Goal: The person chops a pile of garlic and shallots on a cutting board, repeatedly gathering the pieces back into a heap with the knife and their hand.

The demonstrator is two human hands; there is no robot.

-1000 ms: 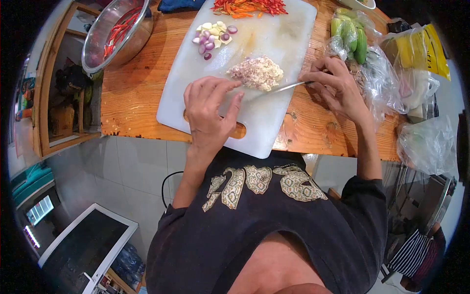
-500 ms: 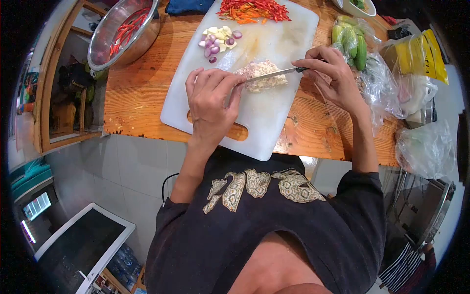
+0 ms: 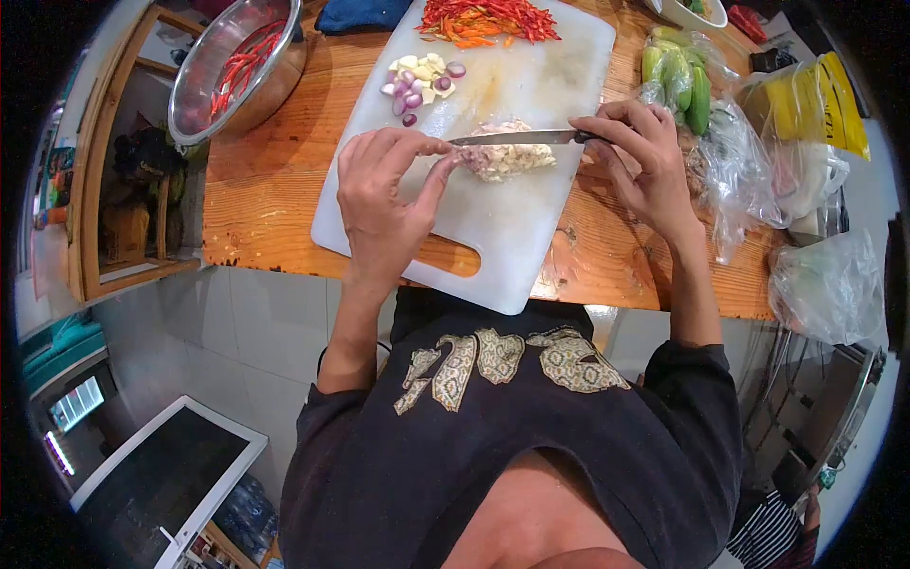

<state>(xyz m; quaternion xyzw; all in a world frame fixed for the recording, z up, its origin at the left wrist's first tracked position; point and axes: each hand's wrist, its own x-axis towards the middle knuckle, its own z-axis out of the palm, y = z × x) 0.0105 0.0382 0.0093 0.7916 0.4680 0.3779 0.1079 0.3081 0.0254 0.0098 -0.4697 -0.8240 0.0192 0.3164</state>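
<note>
A knife [image 3: 517, 137] lies level across a pile of finely chopped shallot and garlic [image 3: 507, 163] on the white cutting board [image 3: 512, 228]. My right hand [image 3: 645, 156] grips its dark handle at the board's right edge. At the other end, my left hand [image 3: 389, 190] pinches the blade's tip between thumb and fingertips. Beyond the blade sit peeled shallots and garlic cloves [image 3: 419, 83], some purple and some pale. Sliced red and orange chillies [image 3: 488, 21] are heaped at the board's far end.
A metal bowl [image 3: 190, 104] with whole red chillies stands at the table's left. To the right are bagged green vegetables [image 3: 678, 81], clear plastic bags [image 3: 744, 171] and a yellow packet [image 3: 825, 104]. A blue cloth [image 3: 362, 13] and a white bowl [image 3: 697, 13] lie at the back.
My left hand has shifted slightly left, its thumb and forefinger now further apart along the knife's tip. The blade sits a little higher and more level, showing more of its flat side.
</note>
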